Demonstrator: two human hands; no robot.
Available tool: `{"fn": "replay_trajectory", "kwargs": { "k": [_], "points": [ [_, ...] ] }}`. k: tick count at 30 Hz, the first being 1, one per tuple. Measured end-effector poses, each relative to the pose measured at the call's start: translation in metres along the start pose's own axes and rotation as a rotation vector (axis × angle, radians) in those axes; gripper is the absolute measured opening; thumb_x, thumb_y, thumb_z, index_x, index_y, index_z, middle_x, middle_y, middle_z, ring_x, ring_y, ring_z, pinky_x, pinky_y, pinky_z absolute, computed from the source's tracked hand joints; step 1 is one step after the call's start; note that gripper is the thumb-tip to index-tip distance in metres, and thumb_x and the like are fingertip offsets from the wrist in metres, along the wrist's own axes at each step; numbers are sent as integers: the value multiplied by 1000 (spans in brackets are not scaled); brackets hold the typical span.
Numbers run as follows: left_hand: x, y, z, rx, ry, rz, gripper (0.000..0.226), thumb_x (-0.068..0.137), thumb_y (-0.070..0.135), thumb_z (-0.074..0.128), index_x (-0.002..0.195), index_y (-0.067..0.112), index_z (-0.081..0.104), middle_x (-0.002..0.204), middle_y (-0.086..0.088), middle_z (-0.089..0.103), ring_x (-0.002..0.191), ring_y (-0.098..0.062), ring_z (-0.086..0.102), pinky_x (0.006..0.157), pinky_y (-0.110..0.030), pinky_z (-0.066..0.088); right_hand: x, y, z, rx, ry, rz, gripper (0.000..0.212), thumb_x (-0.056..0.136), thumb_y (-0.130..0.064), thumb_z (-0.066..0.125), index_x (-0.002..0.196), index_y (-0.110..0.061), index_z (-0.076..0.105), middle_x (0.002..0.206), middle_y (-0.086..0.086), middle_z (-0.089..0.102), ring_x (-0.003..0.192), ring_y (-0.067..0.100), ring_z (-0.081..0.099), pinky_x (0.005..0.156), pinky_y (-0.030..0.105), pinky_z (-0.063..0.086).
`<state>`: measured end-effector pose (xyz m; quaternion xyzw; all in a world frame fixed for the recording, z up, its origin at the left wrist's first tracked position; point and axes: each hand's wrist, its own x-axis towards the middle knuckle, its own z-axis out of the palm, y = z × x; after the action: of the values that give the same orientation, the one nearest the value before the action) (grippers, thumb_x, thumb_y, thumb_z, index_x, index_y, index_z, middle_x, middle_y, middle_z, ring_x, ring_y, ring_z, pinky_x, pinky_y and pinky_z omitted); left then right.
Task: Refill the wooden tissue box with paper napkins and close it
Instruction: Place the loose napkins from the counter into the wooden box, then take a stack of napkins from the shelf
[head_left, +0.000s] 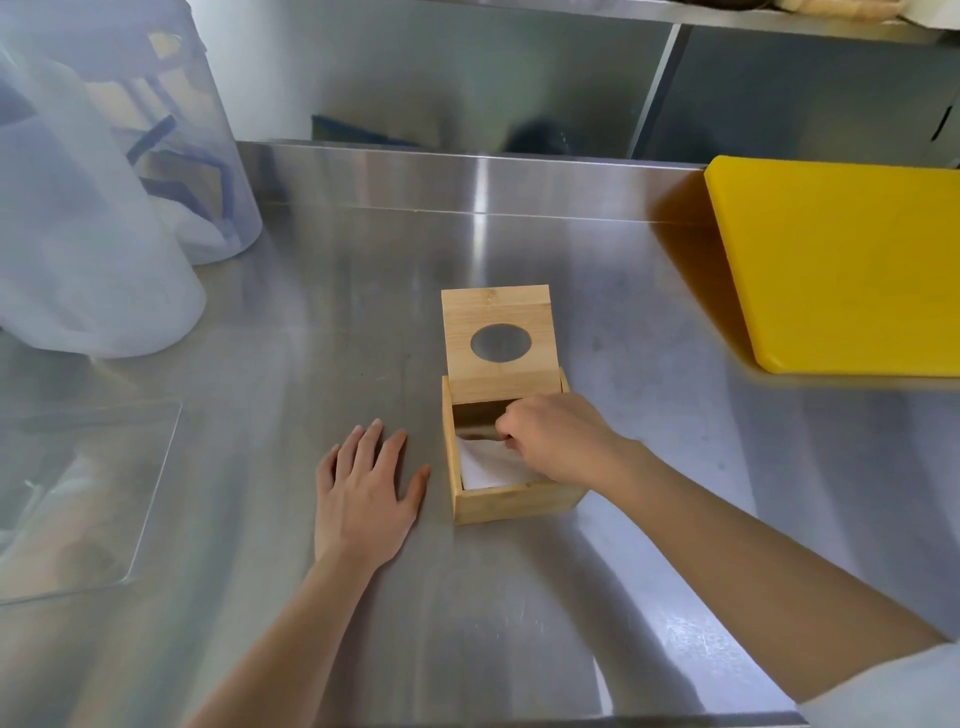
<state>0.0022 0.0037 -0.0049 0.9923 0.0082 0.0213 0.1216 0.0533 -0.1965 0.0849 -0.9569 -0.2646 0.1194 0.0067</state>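
A square wooden tissue box stands on the steel counter, its hinged lid with an oval hole raised upright at the back. White paper napkins lie inside. My right hand reaches into the box from the right, fingers curled and pinching the top napkin. Just left of the box, without touching it, my left hand rests flat on the counter with fingers spread.
A yellow cutting board lies at the right rear. Tall translucent plastic containers stand at the left rear. A clear plastic sheet lies at the left edge. A steel backsplash rises behind the counter.
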Motion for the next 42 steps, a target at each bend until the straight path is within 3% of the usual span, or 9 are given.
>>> {"fn": "replay_trajectory", "kwargs": {
  "k": [9, 15, 17, 20, 23, 28, 33, 39, 42],
  "points": [
    [3, -1, -2, -8, 23, 12, 65, 84, 60, 17, 130, 23, 46, 142, -7, 44, 133, -27, 33, 108, -45, 23, 2, 0, 5, -4, 78, -25, 12, 89, -10, 49, 85, -10, 60, 80, 1, 53, 81, 27, 59, 56, 32, 37],
    [-5, -4, -6, -112, -119, -9, 79, 72, 68, 12, 135, 30, 38, 149, 1, 32, 139, -20, 22, 111, -38, 14, -19, 6, -27, 270, 88, 18, 26, 94, -31, 43, 101, -17, 64, 99, -2, 64, 92, 19, 57, 76, 35, 48],
    [7, -3, -22, -231, -175, -67, 79, 69, 71, 20, 132, 28, 42, 143, 1, 41, 132, -20, 33, 107, -35, 23, -20, 16, -46, 378, 128, 35, 24, 92, -32, 48, 103, -19, 65, 102, -2, 65, 94, 18, 57, 82, 35, 48],
    [52, -2, -56, -415, -218, -123, 60, 79, 60, 52, 129, 27, 45, 130, -1, 54, 117, -20, 50, 98, -34, 39, -7, 37, -78, 495, 183, 46, 24, 90, -32, 54, 105, -18, 66, 101, -1, 67, 90, 14, 58, 81, 30, 48],
    [109, 14, -106, -523, -156, -53, 51, 79, 52, 61, 122, 26, 52, 120, -1, 59, 109, -17, 55, 98, -37, 42, 16, 60, -112, 576, 229, 42, 25, 88, -34, 56, 106, -19, 65, 99, -3, 66, 87, 11, 58, 76, 24, 46],
    [201, 48, -202, -639, -30, 128, 40, 72, 55, 66, 105, 35, 57, 108, 5, 64, 98, -8, 60, 89, -26, 44, 71, 105, -172, 636, 301, 73, 26, 87, -34, 59, 108, -20, 63, 86, -16, 57, 85, 8, 56, 72, 21, 43],
    [290, 72, -274, -805, 111, 140, 26, 75, 45, 66, 96, 30, 60, 99, 3, 66, 89, -12, 63, 79, -28, 46, 135, 156, -234, 709, 356, 96, 21, 86, -27, 62, 102, -13, 65, 82, -5, 63, 64, 7, 59, 56, 14, 43],
    [378, 87, -342, -818, 92, 120, 13, 88, 34, 56, 91, 22, 61, 97, 1, 64, 87, -15, 63, 79, -30, 44, 198, 205, -314, 819, 440, 170, 13, 90, -26, 57, 97, -16, 61, 99, 2, 63, 82, 16, 64, 62, 22, 52],
    [424, 93, -354, -811, 150, 103, 22, 88, 34, 56, 94, 14, 62, 100, -7, 65, 91, -23, 62, 81, -33, 46, 228, 225, -333, 863, 541, 212, 13, 91, -29, 56, 96, -17, 61, 97, -1, 62, 86, 19, 65, 70, 29, 56]
  ]
}}
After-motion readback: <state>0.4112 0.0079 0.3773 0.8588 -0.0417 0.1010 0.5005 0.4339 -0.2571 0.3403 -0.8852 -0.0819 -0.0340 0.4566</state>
